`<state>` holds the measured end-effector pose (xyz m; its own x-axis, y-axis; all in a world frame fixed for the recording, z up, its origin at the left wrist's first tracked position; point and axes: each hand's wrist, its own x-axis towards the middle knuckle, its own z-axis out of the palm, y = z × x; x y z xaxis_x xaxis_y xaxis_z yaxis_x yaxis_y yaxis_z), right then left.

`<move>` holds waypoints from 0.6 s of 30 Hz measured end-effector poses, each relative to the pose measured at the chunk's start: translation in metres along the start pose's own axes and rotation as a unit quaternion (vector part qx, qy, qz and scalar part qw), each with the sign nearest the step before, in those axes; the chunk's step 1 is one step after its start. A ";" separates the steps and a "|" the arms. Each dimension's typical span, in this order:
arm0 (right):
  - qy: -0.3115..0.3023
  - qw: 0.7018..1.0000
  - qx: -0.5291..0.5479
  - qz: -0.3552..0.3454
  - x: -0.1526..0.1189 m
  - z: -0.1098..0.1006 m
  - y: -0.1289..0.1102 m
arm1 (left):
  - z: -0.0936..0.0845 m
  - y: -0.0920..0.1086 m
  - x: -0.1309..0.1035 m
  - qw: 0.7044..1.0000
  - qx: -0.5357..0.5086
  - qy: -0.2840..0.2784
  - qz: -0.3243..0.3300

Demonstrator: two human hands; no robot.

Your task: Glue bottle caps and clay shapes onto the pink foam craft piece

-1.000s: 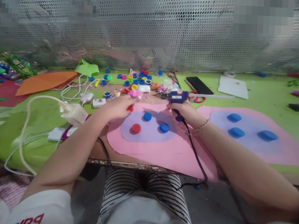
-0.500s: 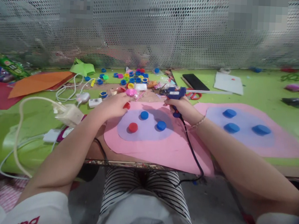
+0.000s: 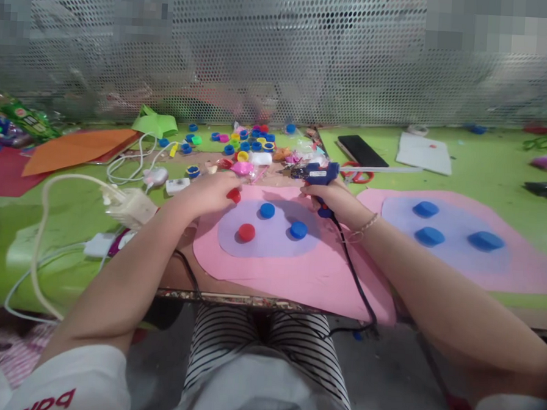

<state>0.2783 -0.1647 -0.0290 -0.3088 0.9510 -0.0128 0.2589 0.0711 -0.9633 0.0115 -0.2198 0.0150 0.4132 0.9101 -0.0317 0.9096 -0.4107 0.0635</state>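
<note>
Pinched between the closely bent fingers of the left hand (image 3: 215,191), a red bottle cap (image 3: 234,195) is at the upper left edge of the lilac paper cutout (image 3: 271,246). Near the cutout's upper right edge, the right hand (image 3: 331,199) is wrapped around the handle of a blue hot-glue gun (image 3: 321,173), its nozzle toward the left and a long glue stick (image 3: 389,169) jutting out behind. On the cutout sit a second red cap (image 3: 247,232) and two blue caps (image 3: 298,229), with pink paper (image 3: 261,271) beneath it and red-handled scissors (image 3: 365,175) beyond its right end.
</note>
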 end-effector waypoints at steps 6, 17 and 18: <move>0.001 1.000 0.012 0.015 -0.004 0.004 -0.008 | 0.000 0.007 0.000 0.999 -0.020 0.000 0.039; -0.001 1.000 0.009 0.011 -0.002 0.002 -0.006 | 0.007 0.001 0.004 0.999 -0.005 -0.001 0.049; 0.000 1.000 0.009 0.011 -0.002 0.003 -0.006 | 0.008 0.001 0.004 0.999 -0.006 0.001 0.052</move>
<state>0.2750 -0.1680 -0.0238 -0.3033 0.9523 -0.0348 0.2486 0.0438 -0.9676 0.0143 -0.2165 0.0066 0.5047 0.8630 -0.0222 0.8614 -0.5018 0.0784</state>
